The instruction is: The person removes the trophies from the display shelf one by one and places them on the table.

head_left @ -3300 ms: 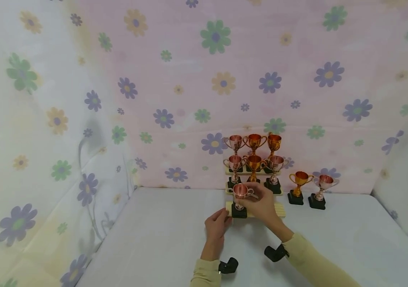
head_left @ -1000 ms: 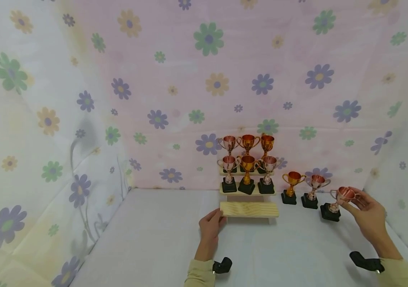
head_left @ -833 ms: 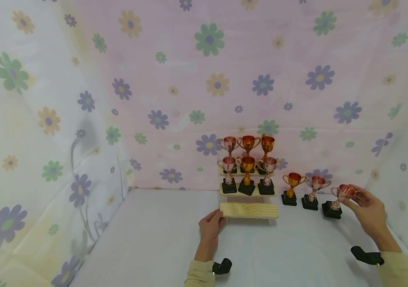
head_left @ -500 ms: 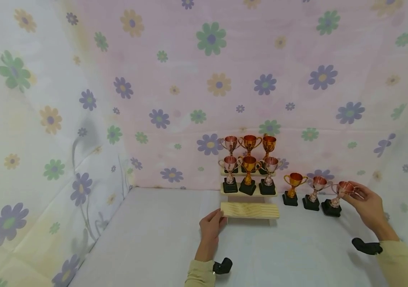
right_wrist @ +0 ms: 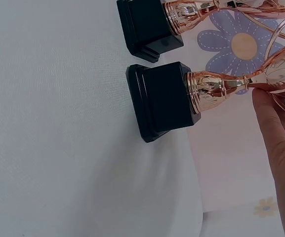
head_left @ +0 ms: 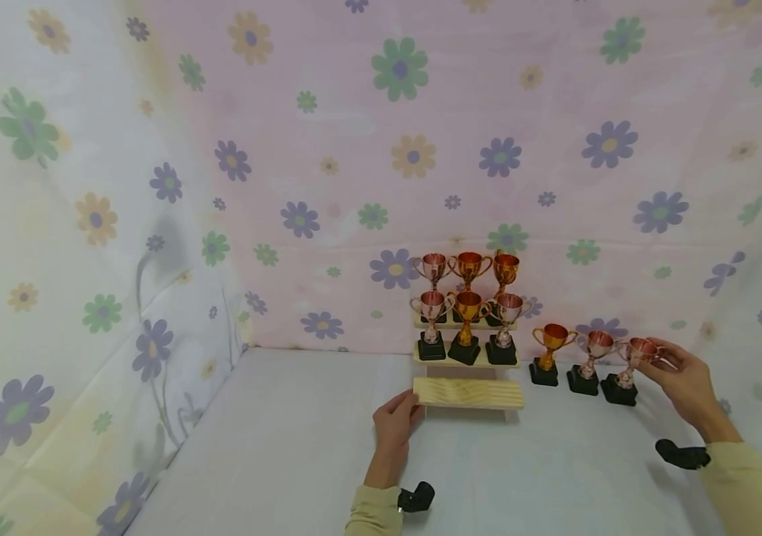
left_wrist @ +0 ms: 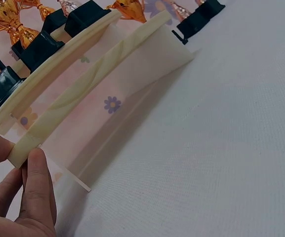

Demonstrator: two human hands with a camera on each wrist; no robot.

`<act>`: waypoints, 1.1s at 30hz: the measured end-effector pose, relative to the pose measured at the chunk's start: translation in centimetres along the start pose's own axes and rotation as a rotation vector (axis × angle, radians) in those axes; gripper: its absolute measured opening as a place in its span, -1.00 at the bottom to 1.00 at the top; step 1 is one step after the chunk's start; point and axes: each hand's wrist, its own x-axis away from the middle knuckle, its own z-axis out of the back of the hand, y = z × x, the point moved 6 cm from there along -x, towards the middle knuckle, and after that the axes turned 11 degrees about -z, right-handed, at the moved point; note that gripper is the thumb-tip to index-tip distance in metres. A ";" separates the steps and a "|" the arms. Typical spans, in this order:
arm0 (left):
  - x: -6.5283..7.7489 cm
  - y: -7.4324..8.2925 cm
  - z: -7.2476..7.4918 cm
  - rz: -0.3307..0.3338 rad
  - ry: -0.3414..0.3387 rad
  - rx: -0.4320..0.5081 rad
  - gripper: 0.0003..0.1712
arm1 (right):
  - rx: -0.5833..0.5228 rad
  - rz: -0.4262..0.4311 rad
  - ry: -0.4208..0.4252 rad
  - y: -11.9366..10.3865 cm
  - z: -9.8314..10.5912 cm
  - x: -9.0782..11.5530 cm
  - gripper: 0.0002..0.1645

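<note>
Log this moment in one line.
left hand: pinches bottom shelf | right hand: holds rightmost trophy | left of it: two trophies | middle shelf: three trophies

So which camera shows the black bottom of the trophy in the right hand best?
The right wrist view: there the black base is large, close and fully in frame. The head view shows it much smaller. The left wrist view has dark bases at its upper right; I can't tell if this one's included.

We can read no text, brand, number or sign in any view. On the trophies (head_left: 468,307) and the wooden rack (head_left: 468,392), we make out no lettering.
</note>
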 end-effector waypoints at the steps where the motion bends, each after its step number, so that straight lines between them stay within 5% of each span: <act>1: 0.0 0.0 0.0 -0.001 -0.001 0.000 -0.59 | -0.009 -0.001 -0.003 0.0 0.0 0.0 -0.44; 22: 0.2 0.1 -0.2 0.012 -0.001 0.007 -0.60 | -0.020 -0.033 0.072 1.2 -0.5 0.4 -0.50; 33: 0.0 0.2 0.0 0.019 0.001 0.004 -0.60 | 0.020 -0.090 0.066 2.3 -1.6 1.0 -0.11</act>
